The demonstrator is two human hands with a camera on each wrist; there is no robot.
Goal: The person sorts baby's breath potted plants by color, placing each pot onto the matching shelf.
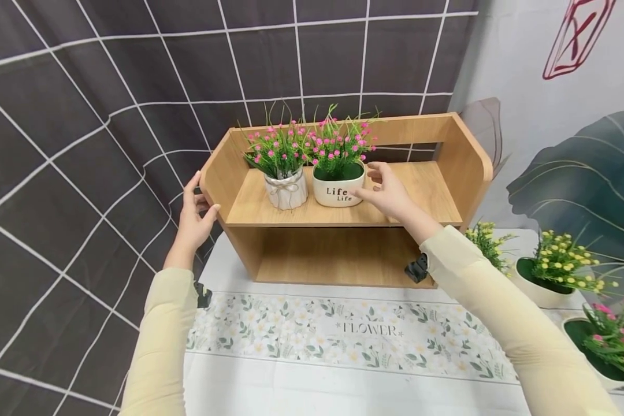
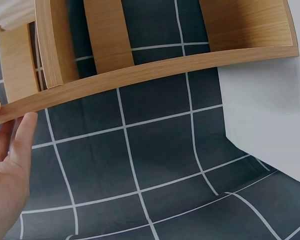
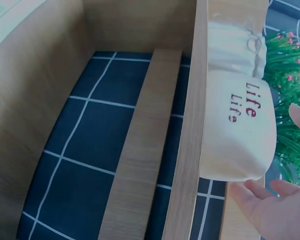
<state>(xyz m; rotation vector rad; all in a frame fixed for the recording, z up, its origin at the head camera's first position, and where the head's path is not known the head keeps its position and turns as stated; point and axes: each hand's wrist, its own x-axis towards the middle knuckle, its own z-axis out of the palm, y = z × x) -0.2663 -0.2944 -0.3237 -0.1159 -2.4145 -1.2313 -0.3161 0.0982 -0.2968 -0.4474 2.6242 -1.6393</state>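
Against the outer face of the wooden shelf unit's (image 1: pixel 343 218) left side panel, my left hand (image 1: pixel 191 222) rests its fingers, with the thumb by the front edge. In the left wrist view those fingers (image 2: pixel 24 134) touch the panel, fairly straight. My right hand (image 1: pixel 387 190) is spread at the right end of an oval white "Life" pot (image 1: pixel 338 192) of pink flowers. From the right wrist, the thumb (image 3: pixel 299 117) stands apart from the pot; fingertips lie close to its end, contact unclear. Left of it stands a round white pot (image 1: pixel 286 192) with a twine bow, also pink-flowered.
Yellow-flowered pots (image 1: pixel 546 286) and a pink-flowered pot (image 1: pixel 603 352) stand at the right of the table. A floral "FLOWER" cloth (image 1: pixel 369 329) lies before the shelf. A dark gridded curtain (image 1: pixel 73 202) hangs at left and behind.
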